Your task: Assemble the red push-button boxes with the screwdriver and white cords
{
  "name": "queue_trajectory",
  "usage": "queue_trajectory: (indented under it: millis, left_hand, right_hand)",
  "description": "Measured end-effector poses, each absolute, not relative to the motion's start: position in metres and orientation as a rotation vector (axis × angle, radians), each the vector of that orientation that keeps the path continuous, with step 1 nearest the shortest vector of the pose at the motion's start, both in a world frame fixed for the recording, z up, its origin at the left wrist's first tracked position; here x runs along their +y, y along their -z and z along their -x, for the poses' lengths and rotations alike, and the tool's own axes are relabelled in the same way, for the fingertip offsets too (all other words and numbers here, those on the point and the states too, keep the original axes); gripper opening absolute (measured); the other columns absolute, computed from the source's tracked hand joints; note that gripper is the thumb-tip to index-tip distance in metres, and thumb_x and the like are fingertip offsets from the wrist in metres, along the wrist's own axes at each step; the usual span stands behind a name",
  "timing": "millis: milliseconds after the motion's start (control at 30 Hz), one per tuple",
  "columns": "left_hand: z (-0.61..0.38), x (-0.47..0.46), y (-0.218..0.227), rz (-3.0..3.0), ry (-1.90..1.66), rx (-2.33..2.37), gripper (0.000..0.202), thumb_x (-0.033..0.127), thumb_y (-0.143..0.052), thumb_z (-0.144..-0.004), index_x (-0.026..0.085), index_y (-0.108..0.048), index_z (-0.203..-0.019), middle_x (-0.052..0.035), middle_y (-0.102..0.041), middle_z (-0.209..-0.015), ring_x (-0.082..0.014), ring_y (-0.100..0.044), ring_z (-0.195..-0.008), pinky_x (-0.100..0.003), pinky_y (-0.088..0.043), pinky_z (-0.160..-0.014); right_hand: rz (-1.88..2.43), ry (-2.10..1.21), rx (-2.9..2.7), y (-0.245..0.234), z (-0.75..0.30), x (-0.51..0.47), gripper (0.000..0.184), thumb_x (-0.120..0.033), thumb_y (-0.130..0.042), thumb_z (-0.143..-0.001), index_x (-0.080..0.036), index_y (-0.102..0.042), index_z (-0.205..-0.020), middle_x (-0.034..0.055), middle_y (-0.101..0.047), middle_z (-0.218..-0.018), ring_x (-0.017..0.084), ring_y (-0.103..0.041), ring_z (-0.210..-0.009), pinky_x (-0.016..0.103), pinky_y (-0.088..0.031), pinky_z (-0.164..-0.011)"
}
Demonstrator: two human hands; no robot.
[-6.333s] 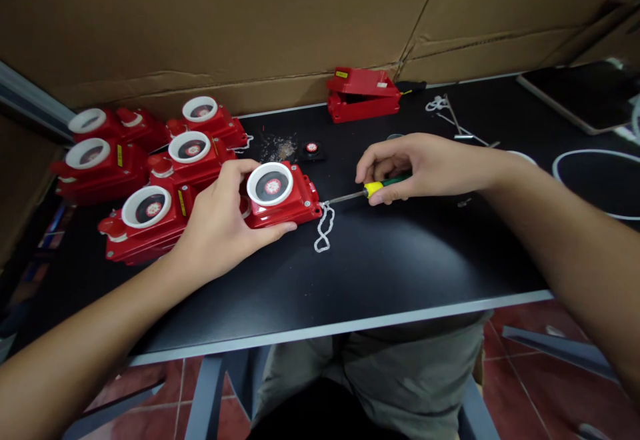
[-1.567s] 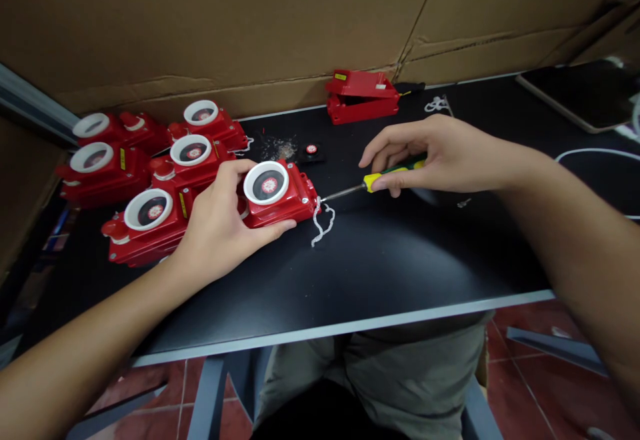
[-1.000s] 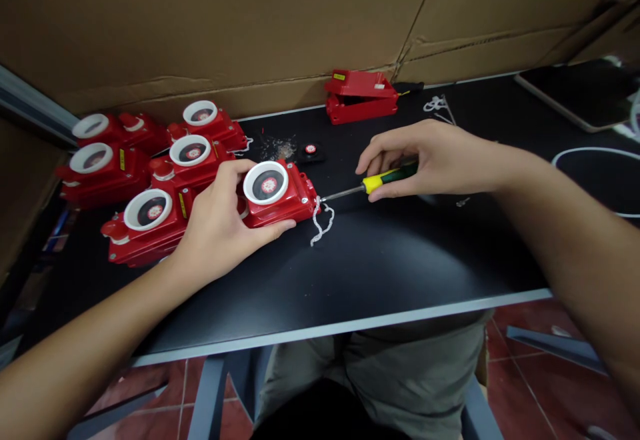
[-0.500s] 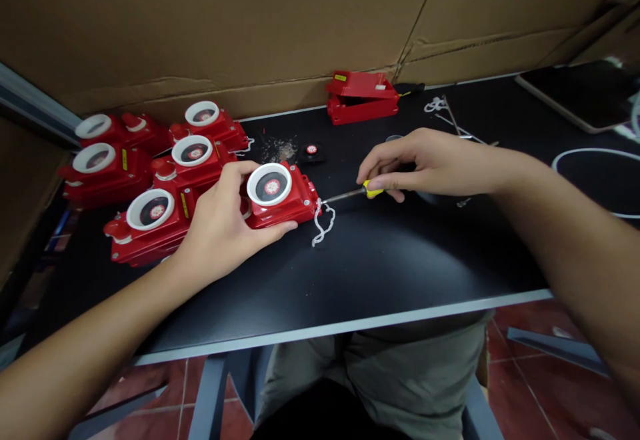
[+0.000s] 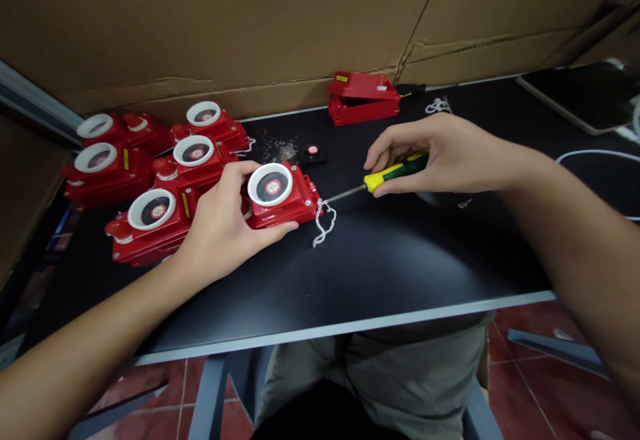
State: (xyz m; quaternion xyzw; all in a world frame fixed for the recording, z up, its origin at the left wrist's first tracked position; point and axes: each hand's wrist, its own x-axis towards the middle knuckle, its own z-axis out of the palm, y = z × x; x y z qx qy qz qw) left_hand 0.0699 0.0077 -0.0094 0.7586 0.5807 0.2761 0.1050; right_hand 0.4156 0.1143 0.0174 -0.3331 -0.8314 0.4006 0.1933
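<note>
My left hand (image 5: pixel 225 217) is closed around a red box (image 5: pixel 300 201) with a white ring (image 5: pixel 251 187) on its top, pressing it to the black table. From the box's right end hangs a white cord (image 5: pixel 327 225) in a loop. Between the fingers and thumb of my right hand (image 5: pixel 435 153) is a screwdriver (image 5: pixel 387 175) with a yellow and green handle. Its shaft points left, the tip meeting the box's right end beside the cord.
Several similar red boxes (image 5: pixel 150 243) crowd the table's left side. Behind sit a small black part (image 5: pixel 313 152), scattered shavings (image 5: pixel 281 150) and an open red case (image 5: pixel 365 112). A tablet-like device (image 5: pixel 570 97) lies far right, against cardboard walls (image 5: pixel 250 27).
My right hand has shifted its grip back along the screwdriver, so more of the yellow and green handle shows. The left hand and the box stay in place.
</note>
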Motion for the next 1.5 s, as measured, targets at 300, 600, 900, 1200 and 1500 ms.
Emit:
queue_trajectory:
  millis: [300, 600, 900, 1200, 1500]
  left_hand:
    - [-0.0712, 0.0074, 0.0085, -2.222, -0.791, 1.724, 0.078, 0.049, -0.098, -0.077, 0.026, -0.055, -0.138, -0.0065, -0.080, -0.128, -0.0301, -0.082, -0.113, -0.039, -0.068, -0.092]
    - [-0.0706, 0.0078, 0.0077, -2.214, -0.795, 1.722, 0.077, 0.049, -0.098, -0.077, 0.026, -0.055, -0.137, -0.0065, -0.080, -0.128, -0.0307, -0.082, -0.114, -0.040, -0.068, -0.093]
    - [-0.0710, 0.0080, 0.0090, -2.188, -0.789, 1.717, 0.076, 0.051, -0.096, -0.078, 0.027, -0.054, -0.137, -0.0068, -0.079, -0.130, -0.0307, -0.081, -0.116, -0.041, -0.068, -0.096]
    - [-0.0718, 0.0074, 0.0067, -2.171, -0.789, 1.705, 0.075, 0.050, -0.096, -0.078, 0.029, -0.053, -0.136, -0.0063, -0.080, -0.130, -0.0311, -0.081, -0.116, -0.042, -0.068, -0.096]
    - [-0.0724, 0.0071, 0.0047, -2.163, -0.781, 1.716, 0.075, 0.051, -0.096, -0.078, 0.028, -0.054, -0.136, -0.0070, -0.079, -0.129, -0.0316, -0.081, -0.116, -0.041, -0.068, -0.095]
  right_hand:
    - [0.997, -1.164, -2.405, -0.0174, -0.4157, 0.1174, 0.041, -0.067, -0.080, -0.095, -0.026, -0.080, -0.102, 0.0020, -0.079, -0.088, 0.016, -0.062, -0.062, 0.041, -0.052, -0.072]
    - [0.908, -1.005, -2.488, -0.0184, -0.4153, 0.1175, 0.034, -0.057, -0.091, -0.084, -0.029, -0.078, -0.096, 0.0027, -0.079, -0.100, 0.023, -0.068, -0.085, 0.043, -0.053, -0.080]
    - [0.941, -1.089, -2.416, -0.0211, -0.4161, 0.1145, 0.034, -0.057, -0.091, -0.087, -0.030, -0.083, -0.105, 0.0041, -0.085, -0.101, 0.026, -0.076, -0.090, 0.045, -0.059, -0.082]
    - [0.987, -1.136, -2.440, -0.0181, -0.4141, 0.1161, 0.046, -0.071, -0.090, -0.084, -0.030, -0.083, -0.105, 0.0036, -0.083, -0.101, 0.021, -0.068, -0.076, 0.042, -0.055, -0.073]
    - [0.898, -1.006, -2.470, -0.0202, -0.4132, 0.1153, 0.036, -0.061, -0.093, -0.082, -0.032, -0.081, -0.098, 0.0028, -0.080, -0.103, 0.024, -0.068, -0.087, 0.046, -0.057, -0.083]
